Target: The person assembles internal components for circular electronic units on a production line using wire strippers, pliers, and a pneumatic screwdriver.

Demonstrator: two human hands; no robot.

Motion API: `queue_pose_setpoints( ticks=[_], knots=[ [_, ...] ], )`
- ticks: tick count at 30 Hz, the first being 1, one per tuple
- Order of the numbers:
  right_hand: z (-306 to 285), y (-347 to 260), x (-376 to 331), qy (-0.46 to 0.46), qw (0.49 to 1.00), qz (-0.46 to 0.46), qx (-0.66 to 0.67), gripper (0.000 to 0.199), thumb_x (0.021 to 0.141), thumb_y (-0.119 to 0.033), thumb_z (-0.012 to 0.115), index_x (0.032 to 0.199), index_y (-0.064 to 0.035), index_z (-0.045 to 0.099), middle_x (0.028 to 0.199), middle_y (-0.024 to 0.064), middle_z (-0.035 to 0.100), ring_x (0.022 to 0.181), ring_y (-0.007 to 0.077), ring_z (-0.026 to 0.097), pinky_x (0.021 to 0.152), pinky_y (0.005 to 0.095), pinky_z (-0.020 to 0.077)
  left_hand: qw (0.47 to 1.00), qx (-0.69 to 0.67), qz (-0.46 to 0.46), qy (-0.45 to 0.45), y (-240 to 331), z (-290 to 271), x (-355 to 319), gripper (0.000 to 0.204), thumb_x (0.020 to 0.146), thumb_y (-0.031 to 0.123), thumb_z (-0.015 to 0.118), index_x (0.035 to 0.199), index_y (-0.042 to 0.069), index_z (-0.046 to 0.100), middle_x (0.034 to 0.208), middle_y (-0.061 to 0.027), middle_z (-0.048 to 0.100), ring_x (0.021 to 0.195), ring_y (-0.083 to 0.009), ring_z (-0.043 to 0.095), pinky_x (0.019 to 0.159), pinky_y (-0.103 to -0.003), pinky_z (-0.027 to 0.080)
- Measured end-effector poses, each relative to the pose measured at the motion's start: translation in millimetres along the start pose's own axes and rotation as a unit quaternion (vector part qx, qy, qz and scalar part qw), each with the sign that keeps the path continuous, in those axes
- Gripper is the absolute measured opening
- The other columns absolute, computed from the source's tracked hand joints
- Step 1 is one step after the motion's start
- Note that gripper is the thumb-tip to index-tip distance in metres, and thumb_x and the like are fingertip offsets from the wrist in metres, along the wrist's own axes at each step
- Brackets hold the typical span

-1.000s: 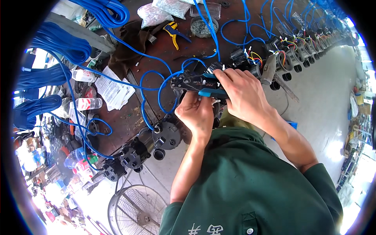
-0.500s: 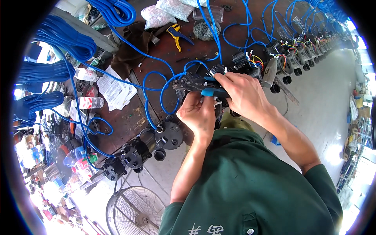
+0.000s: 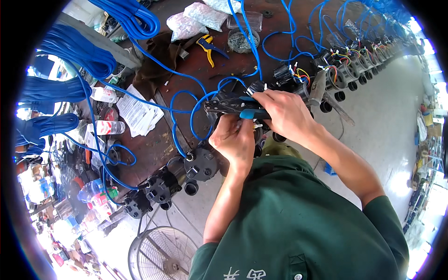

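My right hand [image 3: 290, 114] is wrapped round the blue-and-black handles of crimping pliers [image 3: 225, 105], whose dark head points left. Just below that head, my left hand [image 3: 237, 143] is closed in a pinch. What its fingers hold is hidden. A small white connector end [image 3: 258, 126] shows between the two hands. Behind the pliers lies a black motor part [image 3: 255, 87], partly covered by my right hand. To the left of my left hand, a black round motor housing [image 3: 200, 164] sits at the bench edge with a blue cable [image 3: 175, 135] running into it.
Along the bench edge to the right stand several open motor housings [image 3: 337, 77] with coloured wires, beside a hammer [image 3: 318, 87]. Yellow-and-blue wire strippers [image 3: 212, 49], a bowl of small metal parts [image 3: 242, 41] and paper sheets [image 3: 139, 111] lie farther back. A floor fan [image 3: 164, 256] stands at lower left.
The whole view has shifted slightly. Both hands and the pliers keep nearly the same place and grip.
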State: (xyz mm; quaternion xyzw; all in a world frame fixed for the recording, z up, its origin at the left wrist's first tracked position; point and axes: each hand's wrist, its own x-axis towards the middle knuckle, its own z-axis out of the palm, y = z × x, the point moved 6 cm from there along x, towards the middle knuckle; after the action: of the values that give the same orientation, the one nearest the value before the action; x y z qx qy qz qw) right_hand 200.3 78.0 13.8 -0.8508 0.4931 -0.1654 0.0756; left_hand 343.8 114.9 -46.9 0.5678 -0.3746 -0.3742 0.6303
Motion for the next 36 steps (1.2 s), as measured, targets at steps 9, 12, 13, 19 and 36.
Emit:
queue_pose_setpoints(
  ticks=[9, 12, 13, 19, 36],
  knots=[
    [8, 2, -7, -0.036, 0.998, 0.014, 0.043, 0.062, 0.065, -0.002, 0.082, 0.124, 0.0003, 0.061, 0.107, 0.0143, 0.068, 0.098, 0.0356, 0.070, 0.084, 0.0441, 0.0593, 0.995, 0.074, 0.072, -0.008, 0, -4, 1, 0.006, 0.088, -0.004, 0.075, 0.088, -0.006, 0.069, 0.074, -0.0055, 0.073, 0.066, -0.0086, 0.070, 0.060, -0.023, 0.057],
    [6, 2, -8, -0.025, 0.999, -0.003, 0.042, 0.063, 0.065, -0.001, 0.082, 0.124, 0.0007, 0.061, 0.107, 0.0147, 0.068, 0.099, 0.0355, 0.070, 0.085, 0.0439, 0.0593, 0.996, 0.062, 0.056, -0.010, -1, -4, 1, 0.008, 0.086, -0.002, 0.078, 0.088, -0.005, 0.070, 0.074, -0.0058, 0.074, 0.066, -0.0073, 0.068, 0.061, -0.023, 0.055],
    [5, 2, -8, -0.023, 0.999, -0.010, 0.041, 0.063, 0.065, -0.001, 0.082, 0.125, 0.0008, 0.061, 0.107, 0.0150, 0.067, 0.099, 0.0354, 0.070, 0.085, 0.0437, 0.0593, 0.999, 0.041, 0.034, -0.006, -1, -4, 0, 0.011, 0.084, 0.001, 0.080, 0.088, -0.003, 0.071, 0.073, -0.0054, 0.074, 0.066, -0.0059, 0.066, 0.062, -0.022, 0.053],
    [-2, -1, -6, 0.017, 0.999, -0.015, 0.031, 0.036, 0.074, 0.001, 0.072, 0.108, 0.0004, 0.064, 0.094, 0.0130, 0.070, 0.089, 0.0326, 0.072, 0.077, 0.0436, 0.0603, 0.997, 0.055, 0.047, -0.001, 0, -4, -2, 0.013, 0.082, 0.004, 0.083, 0.090, -0.002, 0.074, 0.074, -0.0058, 0.074, 0.065, -0.0052, 0.064, 0.062, -0.022, 0.051],
    [46, 39, -12, -0.030, 0.981, 0.055, 0.181, 0.021, 0.077, -0.010, 0.075, 0.091, -0.0046, 0.060, 0.075, 0.0203, 0.065, 0.076, 0.0450, 0.065, 0.064, 0.0517, 0.0497, 0.980, 0.138, 0.083, -0.120, 23, 11, 10, 0.013, 0.081, -0.002, 0.078, 0.093, -0.003, 0.074, 0.074, -0.0057, 0.072, 0.066, -0.0059, 0.062, 0.063, -0.025, 0.051]
  ],
)
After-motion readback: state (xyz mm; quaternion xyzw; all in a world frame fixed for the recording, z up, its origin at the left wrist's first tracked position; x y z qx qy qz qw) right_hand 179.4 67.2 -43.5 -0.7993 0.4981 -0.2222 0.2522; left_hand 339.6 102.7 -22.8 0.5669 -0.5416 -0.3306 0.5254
